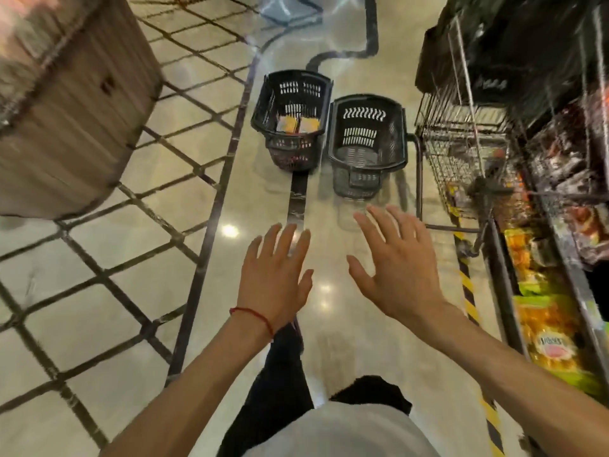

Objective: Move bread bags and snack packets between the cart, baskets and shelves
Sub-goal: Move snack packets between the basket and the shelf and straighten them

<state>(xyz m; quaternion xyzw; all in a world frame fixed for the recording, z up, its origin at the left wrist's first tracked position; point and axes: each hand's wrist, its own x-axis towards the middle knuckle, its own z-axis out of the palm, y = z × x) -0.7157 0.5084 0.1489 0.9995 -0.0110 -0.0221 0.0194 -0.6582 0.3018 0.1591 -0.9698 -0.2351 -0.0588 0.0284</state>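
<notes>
head view: left hand (275, 278) and right hand (393, 268) are both held out over the floor (131, 285), fingers spread, holding nothing. a red thread (255, 316) circles the left wrist. farther ahead, two black baskets stand side by side: the left basket (291, 118) holds yellow snack packets (298, 124); the right basket (367, 143) shows only its slotted bottom. the wire cart (461, 150) stands right of them, against shelves (560, 291) stocked with packets.
</notes>
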